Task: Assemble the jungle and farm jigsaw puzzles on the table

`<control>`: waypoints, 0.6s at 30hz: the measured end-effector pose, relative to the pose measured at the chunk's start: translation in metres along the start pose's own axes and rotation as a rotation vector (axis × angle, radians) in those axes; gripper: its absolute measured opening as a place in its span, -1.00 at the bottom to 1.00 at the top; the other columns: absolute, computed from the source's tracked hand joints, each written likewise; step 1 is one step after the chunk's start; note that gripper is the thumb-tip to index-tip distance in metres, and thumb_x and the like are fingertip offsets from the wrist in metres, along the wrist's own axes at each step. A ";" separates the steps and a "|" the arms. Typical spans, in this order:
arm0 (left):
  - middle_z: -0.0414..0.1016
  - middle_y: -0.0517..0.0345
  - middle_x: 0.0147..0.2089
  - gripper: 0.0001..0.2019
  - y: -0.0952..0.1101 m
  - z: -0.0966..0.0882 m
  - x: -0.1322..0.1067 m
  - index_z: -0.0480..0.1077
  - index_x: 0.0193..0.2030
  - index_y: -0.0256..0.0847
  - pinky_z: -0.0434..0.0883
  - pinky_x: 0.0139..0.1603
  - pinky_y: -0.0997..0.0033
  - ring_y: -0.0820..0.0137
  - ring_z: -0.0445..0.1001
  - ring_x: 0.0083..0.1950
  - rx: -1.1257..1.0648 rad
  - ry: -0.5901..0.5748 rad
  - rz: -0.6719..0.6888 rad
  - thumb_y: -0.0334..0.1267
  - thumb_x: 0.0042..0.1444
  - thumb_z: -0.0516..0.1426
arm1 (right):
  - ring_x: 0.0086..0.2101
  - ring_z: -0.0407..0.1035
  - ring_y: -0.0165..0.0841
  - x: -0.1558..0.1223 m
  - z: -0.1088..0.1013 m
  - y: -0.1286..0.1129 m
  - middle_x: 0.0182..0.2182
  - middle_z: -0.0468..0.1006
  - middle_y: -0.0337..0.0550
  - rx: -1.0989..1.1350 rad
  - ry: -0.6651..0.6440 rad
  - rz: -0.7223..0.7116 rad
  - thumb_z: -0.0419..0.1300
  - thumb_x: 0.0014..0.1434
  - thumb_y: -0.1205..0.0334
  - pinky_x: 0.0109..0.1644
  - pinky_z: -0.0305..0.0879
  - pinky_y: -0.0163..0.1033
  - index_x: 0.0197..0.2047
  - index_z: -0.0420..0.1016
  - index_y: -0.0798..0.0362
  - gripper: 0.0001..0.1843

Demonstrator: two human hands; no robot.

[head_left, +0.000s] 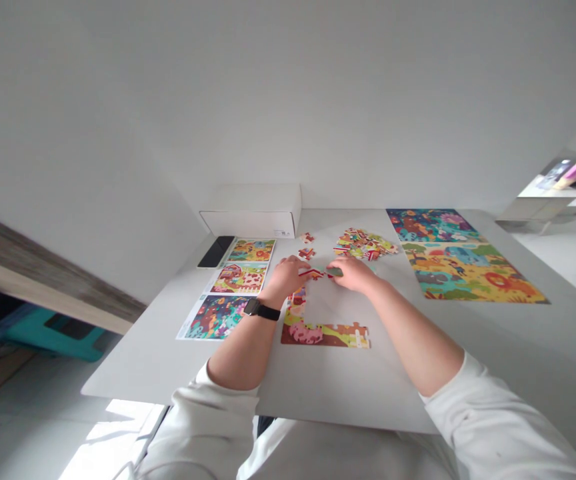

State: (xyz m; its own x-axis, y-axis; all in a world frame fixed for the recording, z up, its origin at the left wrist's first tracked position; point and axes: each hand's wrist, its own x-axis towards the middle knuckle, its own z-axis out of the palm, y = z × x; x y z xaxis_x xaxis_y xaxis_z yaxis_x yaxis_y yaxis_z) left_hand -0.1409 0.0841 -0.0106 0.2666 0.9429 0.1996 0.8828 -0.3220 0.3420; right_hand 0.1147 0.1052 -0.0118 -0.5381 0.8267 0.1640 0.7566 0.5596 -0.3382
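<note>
A partly joined jigsaw puzzle (328,335) lies in an L shape on the table, with a pink pig at its lower left. My left hand (287,277), below a wrist with a black watch, is at the puzzle's upper left, its fingers closed on a red-and-white puzzle piece (312,274). Just to the right, my right hand (352,273) pinches a green puzzle piece (335,272) between thumb and fingers. The two pieces are close together; I cannot tell whether they touch. Beyond my hands lie a few loose pieces (307,253) and a heap of puzzle pieces (363,244).
A picture sheet (238,278) lies at left with a dark phone (217,252) by its top. Behind stands a white box (251,210) near the wall. Two finished-looking pictures, a blue one (435,225) and a yellow animal one (468,271), lie at right on the white table (493,360).
</note>
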 end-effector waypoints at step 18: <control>0.64 -0.05 0.13 -0.72 0.001 0.002 0.000 0.70 0.10 -0.06 0.46 0.32 0.20 0.14 0.59 0.16 0.041 -0.005 0.001 -0.08 0.31 0.33 | 0.12 0.56 -0.14 0.000 0.005 -0.005 0.09 0.71 -0.03 0.026 0.011 -0.066 0.36 0.26 0.35 0.30 0.39 -0.09 0.01 0.75 -0.02 -0.73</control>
State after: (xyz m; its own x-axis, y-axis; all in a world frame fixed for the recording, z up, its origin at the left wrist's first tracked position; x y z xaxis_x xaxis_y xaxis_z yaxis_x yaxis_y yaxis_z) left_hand -0.1390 0.0836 -0.0117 0.2697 0.9430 0.1951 0.8975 -0.3196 0.3040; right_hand 0.1090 0.1019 -0.0151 -0.5825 0.7886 0.1969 0.7095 0.6115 -0.3503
